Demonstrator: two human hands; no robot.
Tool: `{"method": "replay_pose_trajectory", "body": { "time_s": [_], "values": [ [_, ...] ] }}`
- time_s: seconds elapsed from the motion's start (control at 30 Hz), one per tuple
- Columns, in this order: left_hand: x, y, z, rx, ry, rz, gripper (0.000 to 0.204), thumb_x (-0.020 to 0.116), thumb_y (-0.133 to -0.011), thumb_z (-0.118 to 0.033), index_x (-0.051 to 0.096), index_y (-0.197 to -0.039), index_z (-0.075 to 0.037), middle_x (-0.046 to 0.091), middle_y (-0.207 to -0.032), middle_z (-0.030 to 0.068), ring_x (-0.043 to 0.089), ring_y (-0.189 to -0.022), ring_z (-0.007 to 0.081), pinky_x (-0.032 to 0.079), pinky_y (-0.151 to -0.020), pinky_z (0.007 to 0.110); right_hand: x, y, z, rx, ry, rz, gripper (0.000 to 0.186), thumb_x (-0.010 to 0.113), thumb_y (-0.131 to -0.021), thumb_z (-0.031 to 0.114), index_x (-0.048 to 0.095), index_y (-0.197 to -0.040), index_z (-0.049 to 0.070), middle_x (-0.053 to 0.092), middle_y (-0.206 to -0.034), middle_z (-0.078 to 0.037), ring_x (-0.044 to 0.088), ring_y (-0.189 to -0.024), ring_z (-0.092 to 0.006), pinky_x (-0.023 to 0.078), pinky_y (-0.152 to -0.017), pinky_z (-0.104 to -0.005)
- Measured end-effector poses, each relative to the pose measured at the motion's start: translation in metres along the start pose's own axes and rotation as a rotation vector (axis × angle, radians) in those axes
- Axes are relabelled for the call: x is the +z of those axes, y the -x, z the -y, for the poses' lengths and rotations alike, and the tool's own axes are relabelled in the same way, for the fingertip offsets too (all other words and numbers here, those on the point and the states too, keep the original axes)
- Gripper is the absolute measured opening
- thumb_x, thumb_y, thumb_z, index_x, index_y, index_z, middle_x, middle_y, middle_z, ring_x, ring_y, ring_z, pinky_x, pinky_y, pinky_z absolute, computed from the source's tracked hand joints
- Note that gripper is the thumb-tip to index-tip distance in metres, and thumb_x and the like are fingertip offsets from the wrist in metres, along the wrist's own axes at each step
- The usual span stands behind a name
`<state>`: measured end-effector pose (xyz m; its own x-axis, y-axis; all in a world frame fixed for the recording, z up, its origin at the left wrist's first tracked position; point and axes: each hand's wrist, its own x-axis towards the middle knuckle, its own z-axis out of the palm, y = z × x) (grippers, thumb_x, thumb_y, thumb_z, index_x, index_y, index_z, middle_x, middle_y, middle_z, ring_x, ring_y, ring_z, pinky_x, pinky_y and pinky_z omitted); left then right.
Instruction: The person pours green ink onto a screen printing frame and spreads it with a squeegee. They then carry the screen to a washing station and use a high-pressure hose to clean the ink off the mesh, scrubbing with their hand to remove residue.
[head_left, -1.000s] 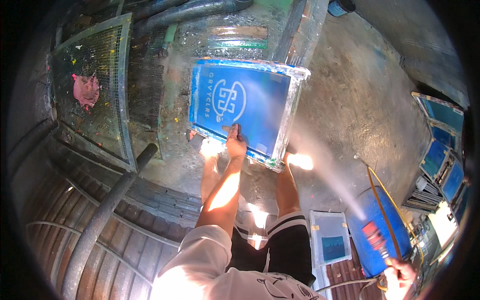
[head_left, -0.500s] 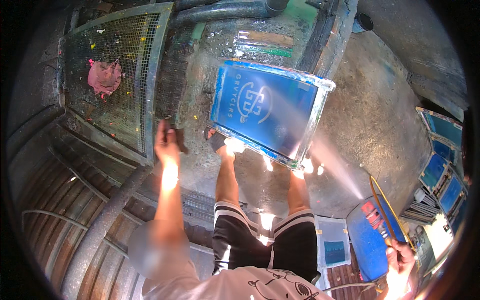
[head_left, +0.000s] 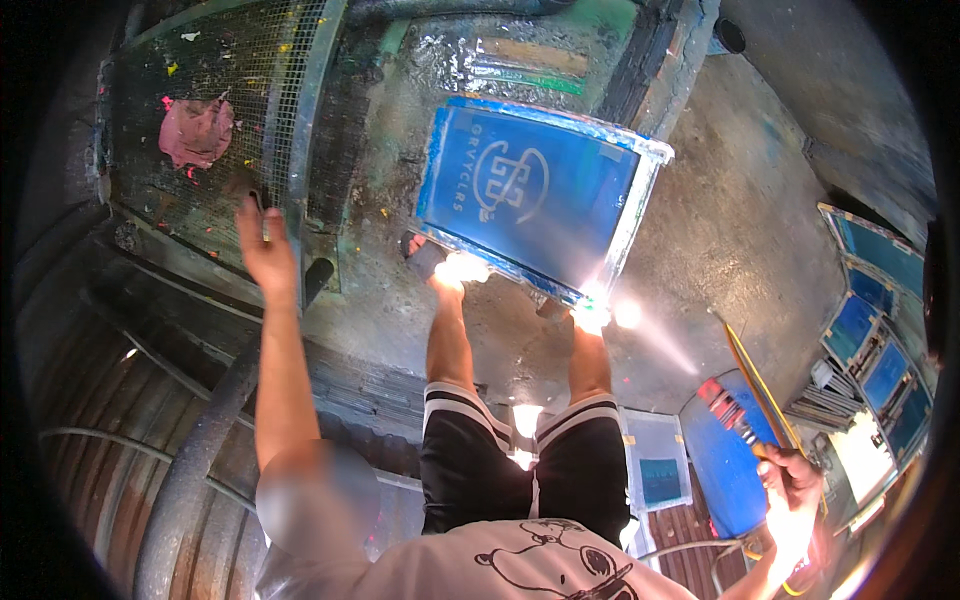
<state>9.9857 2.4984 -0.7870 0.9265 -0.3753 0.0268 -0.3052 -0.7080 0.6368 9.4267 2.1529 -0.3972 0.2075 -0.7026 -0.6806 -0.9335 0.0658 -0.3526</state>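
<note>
My right hand (head_left: 795, 482) is closed around a spray gun (head_left: 728, 408) with a red nozzle end, at the lower right. A white jet of water (head_left: 660, 340) runs from it up and left to a screen-printing frame (head_left: 655, 190). The frame's blue mesh carries a pale round emblem and lettering, and its worn edges show blue and white. It rests tilted just beyond my feet. My left hand (head_left: 267, 250) is stretched out beside a wire-mesh panel (head_left: 290, 150), empty as far as I see, its fingers extended and slightly blurred.
A crumpled pink cloth-like lump (head_left: 197, 133) lies on the mesh panel. Beside my right hand stand a blue drum (head_left: 725, 470) and a pale screen frame (head_left: 650, 430). Several blue screen frames (head_left: 885, 375) lean at the far right. Corrugated metal sheeting (head_left: 110, 400) and a pipe (head_left: 200, 490) lie at lower left.
My left hand has swung left and farther out, over the mesh panel's near edge. The spray gun has shifted slightly up and left, its jet now meeting the frame's lower right corner.
</note>
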Motion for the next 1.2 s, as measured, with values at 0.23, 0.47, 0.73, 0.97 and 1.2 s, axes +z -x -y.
{"method": "replay_pose_trajectory", "body": {
  "time_s": [0.23, 0.47, 0.73, 0.97, 1.2],
  "values": [
    [0.132, 0.220, -0.088, -0.483, -0.007, 0.754, 0.052, 0.064, -0.093, -0.031, 0.054, -0.135, -0.003, 0.065, -0.120, 0.0236, 0.067, -0.105, 0.0361, 0.051, -0.092, 0.040, 0.010, -0.011, 0.013, 0.105, -0.002, 0.009, 0.019, 0.073, -0.090, 0.012, 0.071, -0.101, -0.004, 0.072, -0.094, -0.015, 0.065, -0.085, -0.0148, 0.051, -0.079, -0.0283],
    [0.221, 0.396, -0.113, -0.074, 0.121, 0.842, 0.056, 0.070, -0.085, -0.035, 0.056, -0.134, -0.010, 0.055, -0.127, 0.0204, 0.055, -0.113, 0.0377, 0.043, -0.100, 0.049, 0.028, -0.050, 0.001, -0.181, 0.170, 0.057, 0.019, 0.075, -0.083, 0.005, 0.074, -0.101, 0.001, 0.066, -0.072, -0.010, 0.054, -0.057, -0.0132, 0.042, -0.052, -0.0284],
    [0.250, 0.408, -0.228, 0.029, -0.030, 0.734, 0.099, 0.077, -0.079, -0.046, 0.032, -0.145, 0.012, 0.030, -0.151, 0.0334, 0.031, -0.140, 0.0436, 0.029, -0.115, 0.048, 0.046, -0.093, 0.010, -0.441, 0.309, 0.155, 0.024, 0.077, -0.078, 0.007, 0.074, -0.102, 0.006, 0.059, -0.061, -0.008, 0.055, -0.047, -0.0217, 0.041, -0.046, -0.0355],
    [0.282, 0.412, -0.248, -0.023, -0.141, 0.556, 0.082, 0.084, -0.071, -0.040, 0.050, -0.129, 0.007, 0.058, -0.120, 0.0258, 0.055, -0.116, 0.0404, 0.043, -0.098, 0.049, 0.002, -0.094, -0.023, -0.383, 0.204, 0.033, 0.019, 0.074, -0.082, 0.004, 0.074, -0.101, 0.003, 0.065, -0.069, -0.011, 0.056, -0.050, -0.0177, 0.042, -0.048, -0.0303],
    [0.272, 0.377, -0.244, -0.187, -0.209, 0.708, 0.050, 0.082, -0.071, -0.020, 0.056, -0.109, 0.000, 0.065, -0.099, 0.0202, 0.064, -0.096, 0.0392, 0.048, -0.086, 0.046, -0.055, -0.074, -0.043, -0.264, 0.203, -0.057, 0.017, 0.069, -0.090, 0.003, 0.071, -0.105, -0.003, 0.068, -0.077, -0.010, 0.055, -0.062, -0.0090, 0.042, -0.055, -0.0243]
  ]
}}
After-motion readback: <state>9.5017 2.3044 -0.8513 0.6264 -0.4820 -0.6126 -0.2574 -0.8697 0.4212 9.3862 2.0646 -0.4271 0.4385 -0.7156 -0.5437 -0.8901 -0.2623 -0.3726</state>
